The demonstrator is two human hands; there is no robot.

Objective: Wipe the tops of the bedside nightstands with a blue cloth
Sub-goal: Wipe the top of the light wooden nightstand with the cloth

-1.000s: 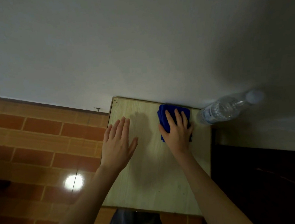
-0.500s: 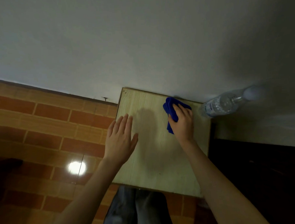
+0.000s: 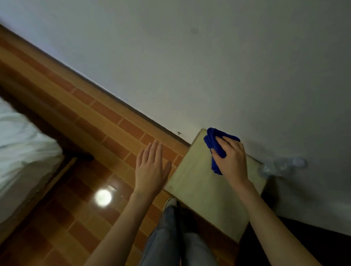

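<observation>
At the far left edge lies a bed (image 3: 14, 152) with pale, rumpled bedding, blurred. To its right runs the floor (image 3: 77, 213) of orange-brown tiles, carrying one bright round light reflection (image 3: 102, 197). A dark skirting line separates the floor from the grey-white wall (image 3: 207, 61).

The left hand (image 3: 151, 170) is held flat, palm down, fingers extended and close together, thumb spread out to the side. It grips nothing and sits over the floor just beside the left edge of the nightstand (image 3: 205, 194); contact with that edge cannot be determined.

Below, between the forearms, the person's legs in blue jeans (image 3: 175, 243) stand at the near edge of the nightstand.

The nightstand has a pale wood-grain top and stands against the wall. The blue cloth (image 3: 214, 149) is bunched at the far left corner of the top, near the wall. The right hand (image 3: 233, 158) is clamped on the cloth, fingers curled over it and pressing it onto the surface.

At the right, a clear plastic bottle (image 3: 282, 166) appears at the far right corner against the wall, heavily blurred.
</observation>
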